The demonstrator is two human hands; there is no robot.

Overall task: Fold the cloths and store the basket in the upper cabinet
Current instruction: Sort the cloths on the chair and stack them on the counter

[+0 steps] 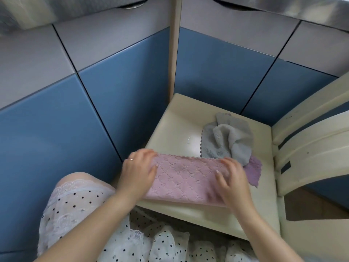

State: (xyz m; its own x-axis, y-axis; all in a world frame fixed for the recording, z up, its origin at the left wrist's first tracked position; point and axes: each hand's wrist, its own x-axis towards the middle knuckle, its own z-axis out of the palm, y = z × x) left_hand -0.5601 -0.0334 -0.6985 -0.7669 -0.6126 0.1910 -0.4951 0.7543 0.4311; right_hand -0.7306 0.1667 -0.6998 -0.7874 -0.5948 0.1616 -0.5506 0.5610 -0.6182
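Head camera, looking down: we see a person's two bare hands working on a pink cloth (186, 179) that lies folded into a long band across the near edge of a cream chair seat (175, 120). Our left hand (138, 172) rests on the cloth's left end, fingers curled over the far corner with the thumb on top of the fabric; a ring shows on one finger. Our right hand (233, 181) covers the cloth's right end, fingers bent and spread over the fabric, somewhat blurred, so we cannot tell whether it pinches the cloth or only presses it flat.

Just beyond the pink cloth, a grey cloth (226, 138) sits crumpled on the seat. A purple cloth (254, 170) lies beside the right hand, partly under the grey one.

Behind the chair stand cabinet doors (79, 110), blue below and grey above. The chair's cream backrest (309, 148) is at the right. A white dress with black dots (75, 208) fills the lower left.
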